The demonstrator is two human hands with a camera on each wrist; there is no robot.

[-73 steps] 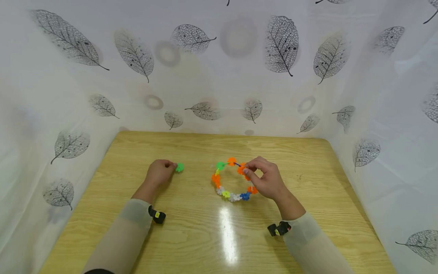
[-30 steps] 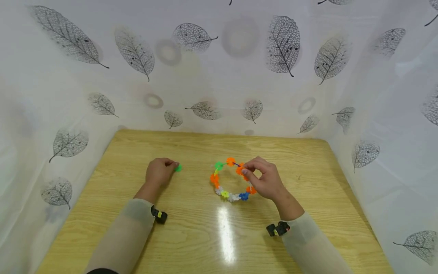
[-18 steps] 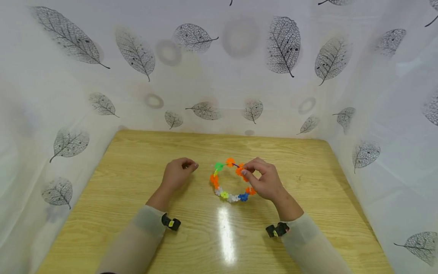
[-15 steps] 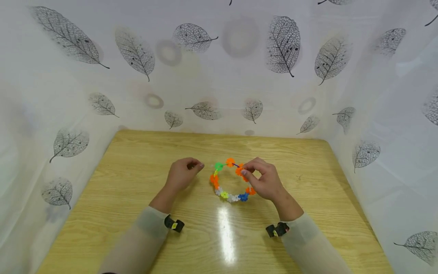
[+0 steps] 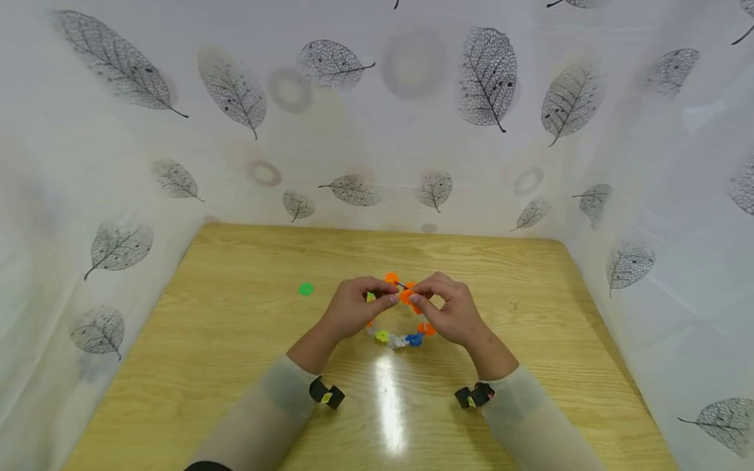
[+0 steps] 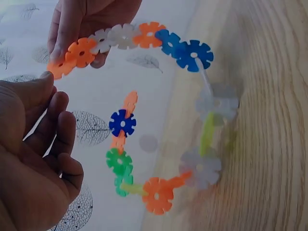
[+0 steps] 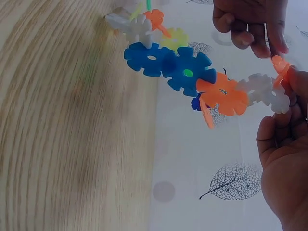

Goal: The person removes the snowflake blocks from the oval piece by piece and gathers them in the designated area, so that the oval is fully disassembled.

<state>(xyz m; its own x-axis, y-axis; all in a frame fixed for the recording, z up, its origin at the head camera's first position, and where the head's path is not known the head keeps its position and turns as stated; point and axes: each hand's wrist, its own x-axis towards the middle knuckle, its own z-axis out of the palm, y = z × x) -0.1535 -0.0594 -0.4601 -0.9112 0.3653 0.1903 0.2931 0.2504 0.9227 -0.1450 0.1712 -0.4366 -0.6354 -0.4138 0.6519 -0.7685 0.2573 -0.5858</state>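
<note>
A loop-shaped chain of notched plastic snowflake discs (image 5: 414,339), in orange, blue, white, yellow and green, is held up between both hands. My left hand (image 5: 356,306) has its thumb and index finger pinched at an orange snowflake disc (image 6: 60,70) at one end of the chain. Right beside it, my right hand (image 5: 455,309) grips the same stretch of chain, thumb and fingertips around the discs. In the left wrist view, the chain's other end, an orange disc (image 6: 130,102) next to a dark blue disc (image 6: 122,123), hangs free. Fingers hide part of the joint.
A loose green snowflake disc (image 5: 305,289) lies on the wooden table (image 5: 235,386), left of the hands. Leaf-patterned white curtain (image 5: 377,131) surrounds the table's back and sides. Each wrist wears a small black camera (image 5: 326,394).
My left hand has let go of the green disc, leaving it on the table, and moved right to pinch the chain's end. The right hand keeps its grip, nearly still.
</note>
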